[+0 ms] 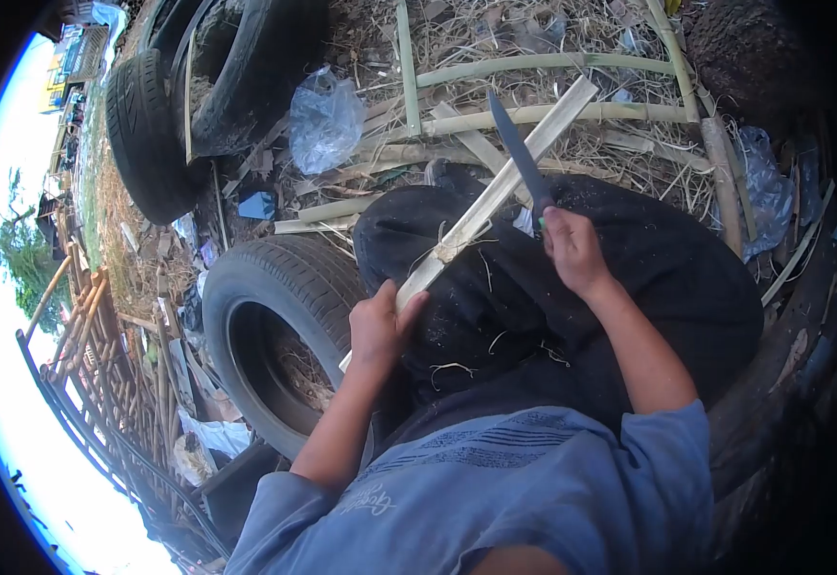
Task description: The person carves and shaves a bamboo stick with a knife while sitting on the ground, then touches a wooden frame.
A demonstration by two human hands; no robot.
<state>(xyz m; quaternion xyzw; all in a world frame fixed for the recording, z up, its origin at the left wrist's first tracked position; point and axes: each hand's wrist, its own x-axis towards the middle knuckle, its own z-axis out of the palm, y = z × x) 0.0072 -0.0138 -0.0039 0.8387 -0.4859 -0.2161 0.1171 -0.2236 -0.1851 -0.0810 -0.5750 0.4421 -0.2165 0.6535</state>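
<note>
Bamboo strip (pixel 495 198) is clamped in the left grip (pixel 378 329), knife (pixel 520 150) in the right grip (pixel 573 251). Likely light and stiff, the strip is best held body-side.

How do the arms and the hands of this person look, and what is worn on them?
The left hand and the right hand wear no gloves, and no watch or bracelet shows. Short blue sleeves leave the forearms uncovered.

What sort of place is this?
Likely an outdoor yard or scrap-strewn lot: tyres lie around, straw-like litter is spread about, and there's a crumpled clear plastic bag.
</note>
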